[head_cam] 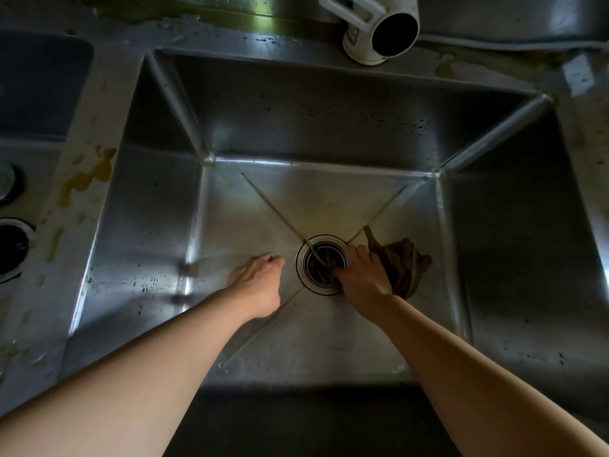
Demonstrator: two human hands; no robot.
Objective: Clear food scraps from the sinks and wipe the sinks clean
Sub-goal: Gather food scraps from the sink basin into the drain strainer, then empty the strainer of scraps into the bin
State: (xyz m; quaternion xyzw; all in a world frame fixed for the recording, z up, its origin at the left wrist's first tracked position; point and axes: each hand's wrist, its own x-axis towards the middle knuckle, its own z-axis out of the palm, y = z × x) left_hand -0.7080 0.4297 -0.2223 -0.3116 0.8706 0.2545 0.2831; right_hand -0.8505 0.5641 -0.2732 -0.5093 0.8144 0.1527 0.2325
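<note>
Stainless steel forms the deep sink (158, 206) that fills most of the view, its walls speckled with dark flecks and its floor creased by diagonal lines running to the drain (321, 263). Beyond the far rim, well away from both hands, a white faucet spout (379, 31) points its dark mouth down at the basin. A second sink (39, 94) lies off to the left past a stained divider. Brown cloth (407, 268) sits bunched under and just right of the right hand (364, 275), which grips it while its fingertips reach into the drain's right edge. Just left of the drain, the left hand (258, 278) rests on the floor with fingers loosely curled, holding nothing. Green stringy scraps (318, 255) lie in the drain basket, beside the right fingertips.
</note>
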